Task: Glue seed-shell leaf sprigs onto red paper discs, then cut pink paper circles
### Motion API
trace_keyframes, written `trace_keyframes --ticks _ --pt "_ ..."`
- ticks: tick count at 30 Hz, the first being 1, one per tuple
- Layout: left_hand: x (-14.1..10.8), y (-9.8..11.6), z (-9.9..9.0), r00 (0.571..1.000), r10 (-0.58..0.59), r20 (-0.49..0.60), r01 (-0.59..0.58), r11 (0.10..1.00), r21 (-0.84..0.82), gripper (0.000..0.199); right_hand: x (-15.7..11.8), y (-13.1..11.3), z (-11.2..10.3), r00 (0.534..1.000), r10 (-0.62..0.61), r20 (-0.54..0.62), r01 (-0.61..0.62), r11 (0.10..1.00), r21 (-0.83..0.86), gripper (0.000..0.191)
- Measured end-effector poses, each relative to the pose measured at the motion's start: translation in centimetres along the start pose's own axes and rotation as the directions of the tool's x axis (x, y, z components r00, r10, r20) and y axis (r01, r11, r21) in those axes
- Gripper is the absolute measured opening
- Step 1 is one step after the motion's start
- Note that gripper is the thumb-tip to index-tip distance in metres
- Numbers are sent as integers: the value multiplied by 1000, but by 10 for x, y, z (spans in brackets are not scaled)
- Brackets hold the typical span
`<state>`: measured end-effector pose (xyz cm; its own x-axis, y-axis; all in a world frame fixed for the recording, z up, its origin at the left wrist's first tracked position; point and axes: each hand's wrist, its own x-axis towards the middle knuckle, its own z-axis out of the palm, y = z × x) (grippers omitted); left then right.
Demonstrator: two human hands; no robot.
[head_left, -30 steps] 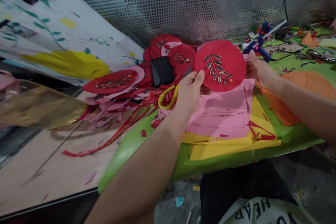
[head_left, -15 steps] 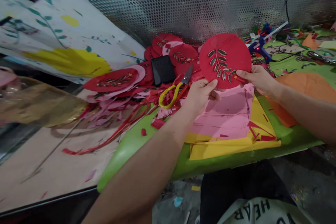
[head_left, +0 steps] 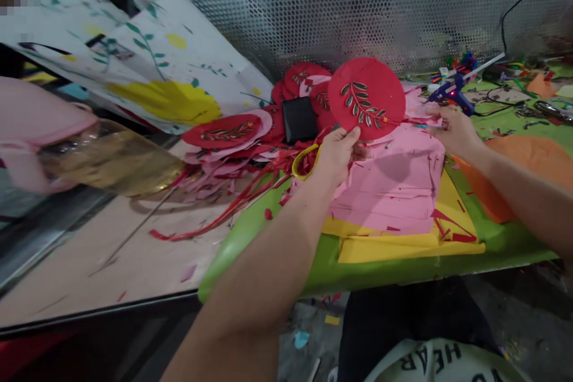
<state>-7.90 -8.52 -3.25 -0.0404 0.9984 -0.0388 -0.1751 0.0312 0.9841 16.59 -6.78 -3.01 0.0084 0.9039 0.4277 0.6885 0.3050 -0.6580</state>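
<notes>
Red round disc of paper or felt [head_left: 387,85], bearing a raised leaf sprig of dark, metallic-looking pieces [head_left: 360,108], is held up above the green-covered bench [head_left: 230,256], toward its back edge and over the far part of a stack of pink sheets [head_left: 385,197]. The left hand [head_left: 336,152] pinches its lower rim between thumb and fingers, keeping the decorated face in view. The right hand [head_left: 459,131] grips a slim bluish tool [head_left: 423,125] beside the disc's right rim, close to the small orange piece [head_left: 384,120] at the stem end; what kind of tool it is, and whether its tip touches the disc, I cannot tell. The step in hand looks like fine work at that stem end, which calls for a steady left pinch, light pressure and a tip kept off the leaves. A yellow sheet [head_left: 412,249] lies beneath the pink stack, near the bench's front edge. Yellow-handled scissors [head_left: 295,166] sit left of the left hand, and a blue glue gun with a small red light [head_left: 449,91] rests beyond the right hand, toward the back edge.
</notes>
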Motion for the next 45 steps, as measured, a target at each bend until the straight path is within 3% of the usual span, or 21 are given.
trace_keyframes --ticks 2,5,10,14,17,21,29,35,39,45 --pt "2 -2 -3 1000 -18 -4 18 1000 -16 22 -4 -4 -2 998 18 68 -9 992 -127 8" --pt "4 -3 -6 999 -52 -1 51 997 -56 14 -6 -4 -4 990 95 109 -64 964 -258 31" --pt "6 -1 -7 996 -91 -17 88 990 -113 14 -4 10 -1 991 10 131 13 984 -176 13" --pt "8 5 -13 993 -107 -50 100 988 -118 16 -7 14 1 982 71 177 -38 983 -181 25" --pt "10 10 -23 992 -121 -29 120 992 -37 20 -10 16 4 976 18 219 27 979 -201 33" --pt "12 11 -34 992 -121 -29 124 988 87 21 -13 21 10 958 -14 287 77 974 -212 23" --pt "23 23 -45 988 -26 -152 50 987 153 15 -15 21 8 970 -61 236 108 976 -189 37" --pt "34 24 -60 941 -50 -335 173 922 348 20 -14 25 12 973 -125 192 157 974 -161 25" --pt "40 22 -69 908 -10 -419 202 886 418 20 -14 26 13 965 -93 243 132 980 -149 23" --pt "60 50 -64 896 81 -437 133 889 438 19 -16 27 15 965 -139 222 170 977 -126 25"
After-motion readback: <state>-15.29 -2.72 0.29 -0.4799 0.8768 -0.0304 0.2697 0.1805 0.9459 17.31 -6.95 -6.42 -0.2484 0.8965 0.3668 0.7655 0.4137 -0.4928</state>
